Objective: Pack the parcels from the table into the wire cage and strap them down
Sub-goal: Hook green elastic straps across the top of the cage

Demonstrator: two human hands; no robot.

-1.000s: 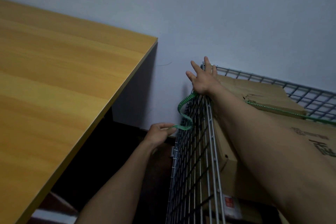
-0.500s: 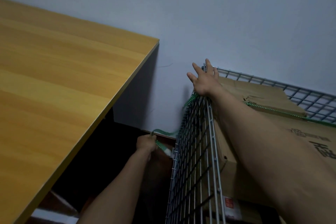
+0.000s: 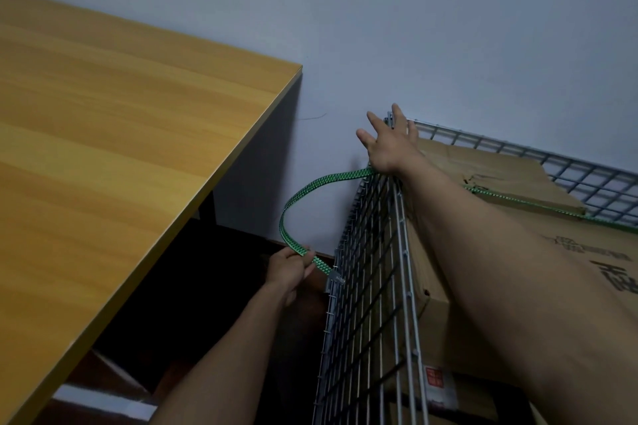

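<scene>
Mainly, the move ahead turns on the loose end of the green strap (image 3: pixel 331 178) and how it lies against the side of the wire cage (image 3: pixel 366 304). From the far right, the strap runs taut across the top of the cardboard box (image 3: pixel 500 179) that fills the cage and passes under the right hand (image 3: pixel 388 145) at the cage's upper rim. It then swings out to the left in 1 slack loop and drops to the left hand (image 3: pixel 291 269). The last short stretch slants down and to the right, ending in a pale hook (image 3: pixel 334 278) that points at the cage's side mesh and sits against it or just beside it; whether it has caught a wire I cannot tell. The left hand pinches the strap just above that hook, fingers curled round it, so it is far the nearer of the 2 hands. The hook lies to its right, toward the cage. The right hand is well above, fingers spread and palm pressing down where the strap crosses the rim, apparently pinning it. My reading is that the boxes are packed and the strapping is nearly done, with the hook needing a wire and the slack needing to be taken up. A second box shows lower in the cage. The wooden tabletop (image 3: pixel 121 148) lies to the left and the grey wall (image 3: pixel 379 28) stands behind.
</scene>
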